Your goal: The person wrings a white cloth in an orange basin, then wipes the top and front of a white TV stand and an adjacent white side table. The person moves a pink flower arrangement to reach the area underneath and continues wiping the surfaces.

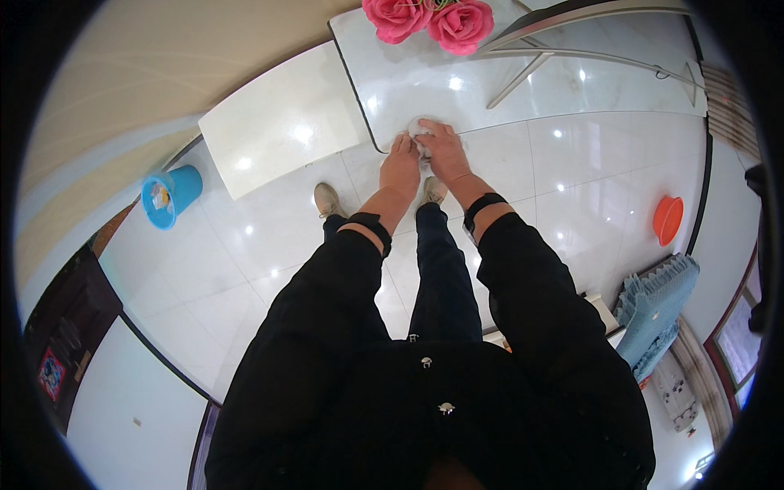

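Note:
Both hands meet over the front edge of a glossy white cabinet top, near its dark-edged corner. My left hand [401, 165] has its fingers against a crumpled white cloth [421, 128]. From the other side my right hand [444, 150] grips the same cloth, fingers bent over it. Part of the cloth hangs between the two hands, and the fingers hide the rest. The cabinet top [416, 92] reflects ceiling lights. Pink artificial roses [459, 27] stand farther back on it, beside a large flat screen on a metal frame [520, 79].
A lower white cabinet [282, 122] adjoins at the left. On the tiled floor are a blue waste bin [171, 196] with litter inside and an orange basin [667, 220] at the right. A blue-covered piece of furniture [655, 306] stands lower right. My feet are below the hands.

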Demonstrator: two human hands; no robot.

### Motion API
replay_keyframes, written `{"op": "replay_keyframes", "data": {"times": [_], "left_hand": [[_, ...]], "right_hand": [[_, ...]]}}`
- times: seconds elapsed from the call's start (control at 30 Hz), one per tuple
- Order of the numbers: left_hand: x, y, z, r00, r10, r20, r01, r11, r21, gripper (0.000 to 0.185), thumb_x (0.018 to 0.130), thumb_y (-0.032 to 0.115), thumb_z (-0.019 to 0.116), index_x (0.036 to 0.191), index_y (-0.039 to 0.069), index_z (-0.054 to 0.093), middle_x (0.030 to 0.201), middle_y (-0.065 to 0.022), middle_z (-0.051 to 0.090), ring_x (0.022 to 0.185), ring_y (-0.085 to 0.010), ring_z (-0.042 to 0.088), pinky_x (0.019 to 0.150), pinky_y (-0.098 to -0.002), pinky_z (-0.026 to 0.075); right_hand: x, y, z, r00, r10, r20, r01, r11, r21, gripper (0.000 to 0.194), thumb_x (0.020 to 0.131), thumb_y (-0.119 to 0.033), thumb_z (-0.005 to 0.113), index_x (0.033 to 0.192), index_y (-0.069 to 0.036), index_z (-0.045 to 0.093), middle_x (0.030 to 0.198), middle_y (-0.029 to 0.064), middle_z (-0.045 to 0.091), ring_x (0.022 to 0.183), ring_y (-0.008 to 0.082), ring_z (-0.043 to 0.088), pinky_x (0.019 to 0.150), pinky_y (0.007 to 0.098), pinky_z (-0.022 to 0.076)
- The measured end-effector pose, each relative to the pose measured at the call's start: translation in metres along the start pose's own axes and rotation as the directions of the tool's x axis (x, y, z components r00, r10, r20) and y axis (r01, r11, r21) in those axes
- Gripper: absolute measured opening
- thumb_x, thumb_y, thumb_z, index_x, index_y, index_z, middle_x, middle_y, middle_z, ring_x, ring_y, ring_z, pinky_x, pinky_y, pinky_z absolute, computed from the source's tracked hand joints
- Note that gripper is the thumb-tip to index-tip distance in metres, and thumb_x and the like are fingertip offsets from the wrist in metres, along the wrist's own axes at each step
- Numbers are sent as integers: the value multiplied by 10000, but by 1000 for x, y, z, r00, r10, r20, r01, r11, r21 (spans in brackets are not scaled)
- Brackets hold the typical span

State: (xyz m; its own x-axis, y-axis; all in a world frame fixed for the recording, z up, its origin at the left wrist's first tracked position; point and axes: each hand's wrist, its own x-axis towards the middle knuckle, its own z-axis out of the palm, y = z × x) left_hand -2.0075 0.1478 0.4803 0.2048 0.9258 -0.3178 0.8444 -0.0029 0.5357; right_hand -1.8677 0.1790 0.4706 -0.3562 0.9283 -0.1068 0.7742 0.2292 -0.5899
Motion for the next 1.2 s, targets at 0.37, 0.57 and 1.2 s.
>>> {"op": "replay_keyframes", "data": {"times": [0.37,0.57,1.2], "left_hand": [[20,0,-19,977,55,-208,-72,994,-78,361,822,-18,536,1177,-1,596,1359,-165,509,1260,-335,477,1028,-383,439],[38,-24,-48,881,-148,-450,31,966,-256,520,768,-45,589,1283,-17,520,1393,-263,432,1267,-416,438,1051,-413,411],[29,-40,-27,865,-290,-410,163,934,-317,297,778,111,689,1050,-1,655,1080,-189,597,988,-365,570,878,-427,474]], "right_hand": [[27,-3,-26,999,50,-8,-50,996,67,462,646,109,627,1043,-119,693,1280,66,544,1147,327,503,982,376,462],[81,-36,-25,993,-67,-95,85,974,208,654,629,46,708,1246,-134,591,1408,102,446,1288,323,435,1066,374,403],[125,-32,31,995,-101,5,100,992,82,507,729,73,570,1202,-103,624,1424,128,466,1371,341,364,1125,427,306]]}}
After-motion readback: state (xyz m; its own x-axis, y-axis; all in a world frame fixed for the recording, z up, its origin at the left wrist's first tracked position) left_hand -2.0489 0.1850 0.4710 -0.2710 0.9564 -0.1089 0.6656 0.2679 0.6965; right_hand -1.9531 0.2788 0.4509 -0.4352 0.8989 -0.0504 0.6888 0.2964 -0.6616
